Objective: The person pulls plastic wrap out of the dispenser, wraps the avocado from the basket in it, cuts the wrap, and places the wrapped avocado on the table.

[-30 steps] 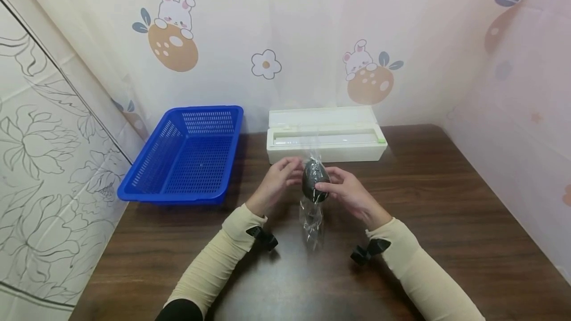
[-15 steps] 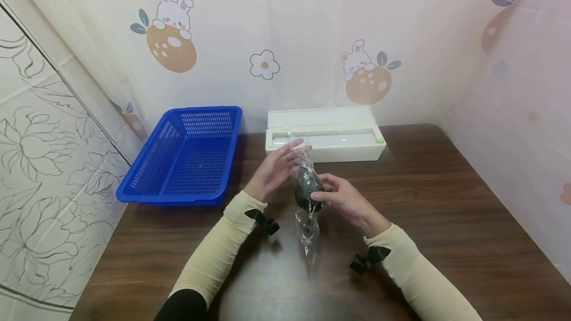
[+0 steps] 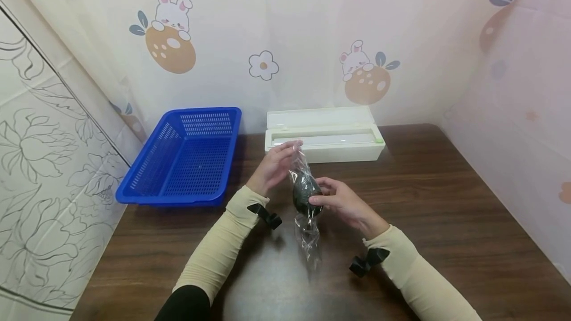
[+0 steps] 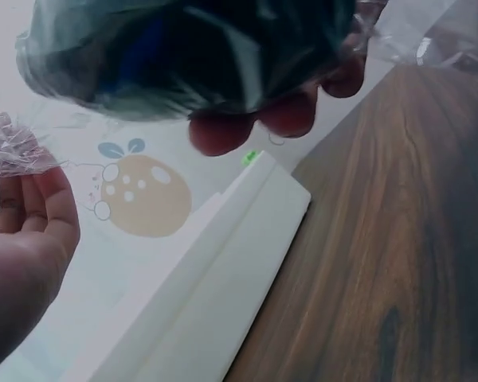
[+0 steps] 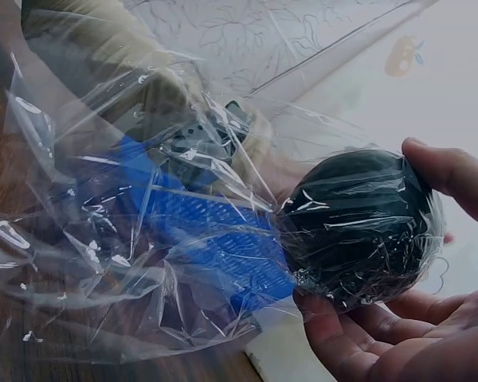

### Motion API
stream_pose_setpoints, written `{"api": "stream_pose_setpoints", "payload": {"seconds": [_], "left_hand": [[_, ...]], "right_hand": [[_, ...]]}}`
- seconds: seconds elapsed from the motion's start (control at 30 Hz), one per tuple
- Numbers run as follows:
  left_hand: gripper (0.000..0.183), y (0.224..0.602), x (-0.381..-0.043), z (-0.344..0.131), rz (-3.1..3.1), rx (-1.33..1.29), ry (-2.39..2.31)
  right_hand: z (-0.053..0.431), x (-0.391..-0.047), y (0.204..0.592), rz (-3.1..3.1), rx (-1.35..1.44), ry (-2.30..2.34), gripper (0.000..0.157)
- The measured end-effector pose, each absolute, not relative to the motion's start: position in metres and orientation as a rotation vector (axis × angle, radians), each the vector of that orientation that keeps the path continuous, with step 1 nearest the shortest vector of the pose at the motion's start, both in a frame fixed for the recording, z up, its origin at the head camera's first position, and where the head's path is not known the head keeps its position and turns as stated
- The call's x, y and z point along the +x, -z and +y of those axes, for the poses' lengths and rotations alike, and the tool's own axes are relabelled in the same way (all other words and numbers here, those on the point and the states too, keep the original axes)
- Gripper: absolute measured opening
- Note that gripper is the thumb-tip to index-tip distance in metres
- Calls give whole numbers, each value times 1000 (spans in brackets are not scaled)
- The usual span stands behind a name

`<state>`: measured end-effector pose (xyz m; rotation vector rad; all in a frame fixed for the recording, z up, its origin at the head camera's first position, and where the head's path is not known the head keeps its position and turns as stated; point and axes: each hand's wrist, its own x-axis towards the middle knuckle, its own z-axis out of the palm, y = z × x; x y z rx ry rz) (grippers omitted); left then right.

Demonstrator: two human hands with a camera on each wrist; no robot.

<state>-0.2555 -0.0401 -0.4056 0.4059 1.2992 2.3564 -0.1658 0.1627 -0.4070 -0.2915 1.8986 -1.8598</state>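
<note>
A dark green avocado (image 3: 306,194) is wrapped in clear cling film and held above the table. My right hand (image 3: 345,205) grips it from the right, thumb on the near side and fingers behind, as the right wrist view also shows at the avocado (image 5: 358,227). My left hand (image 3: 273,166) pinches the gathered upper end of the cling film (image 3: 298,157); in the left wrist view that bunched film (image 4: 16,151) lies at the left hand's fingertips. The loose lower tail of film (image 3: 308,241) hangs below the avocado.
An open blue plastic basket (image 3: 200,162) stands on the left of the brown wooden table (image 3: 437,202). Behind my hands sits a white cling film box (image 3: 339,152) with its lid up and a roll inside. A patterned curtain (image 3: 303,28) closes off the back.
My left hand has moved from beside the avocado up to the film's upper end, opened, then closed on it. The right hand and avocado have shifted slightly left and toward me.
</note>
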Motion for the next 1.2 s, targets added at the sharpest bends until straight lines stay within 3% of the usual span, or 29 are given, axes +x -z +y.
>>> {"api": "stream_pose_setpoints", "payload": {"seconds": [0.1, 0.37, 0.5, 0.87, 1.2], "left_hand": [[13, 406, -258, -41, 1292, 387, -2381], [21, 404, -265, -46, 1813, 358, -2186], [33, 399, -266, -51, 2036, 467, -2022], [29, 394, -265, -67, 1949, 738, -1995], [23, 393, -267, -68, 2295, 880, -1858]], "right_hand": [[163, -166, 408, 1889, -318, 1854, 63], [165, -166, 407, 1895, -313, 1834, 62], [167, -166, 407, 1891, -289, 1840, 61], [170, -165, 406, 1863, -316, 1829, 61], [170, -165, 403, 1849, -363, 1842, 61]]}}
